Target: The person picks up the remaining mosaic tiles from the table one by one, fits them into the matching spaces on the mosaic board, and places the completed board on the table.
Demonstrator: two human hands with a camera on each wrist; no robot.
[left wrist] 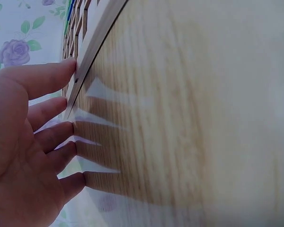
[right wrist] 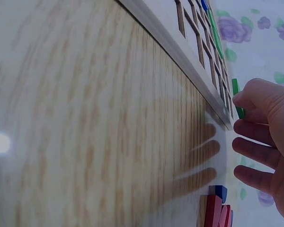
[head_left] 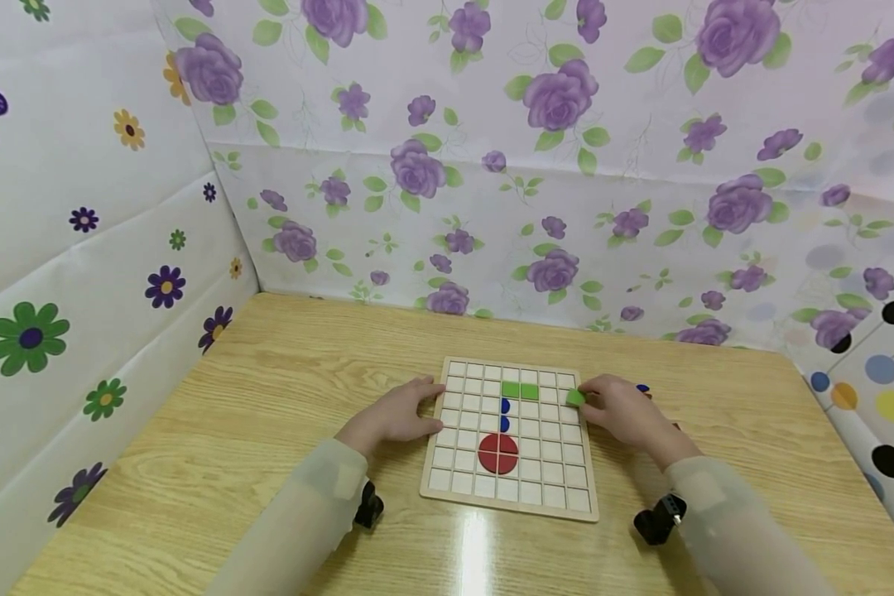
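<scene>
A wooden grid board [head_left: 507, 504] lies on the table. My left hand [head_left: 402, 411] rests at its left edge, thumb and fingers spread loosely; the left wrist view shows fingertips right at the rim. My right hand [head_left: 626, 410] pinches a green square tile [head_left: 575, 398] between thumb and forefinger over the board's upper right cells. In the right wrist view the green tile appears edge-on at the fingertips, the other fingers apart. On the board sit two green squares [head_left: 520, 390] side by side, two blue half-discs [head_left: 505, 406] below them, and a red disc [head_left: 489, 463] made of quarter pieces.
Beyond the right hand, several red pieces [right wrist: 213, 210] and a blue piece [right wrist: 221, 191] lie on the table, partly hidden by the hand in the head view. Flowered cloth walls [head_left: 492, 207] stand behind and left of the wooden table [head_left: 305, 356].
</scene>
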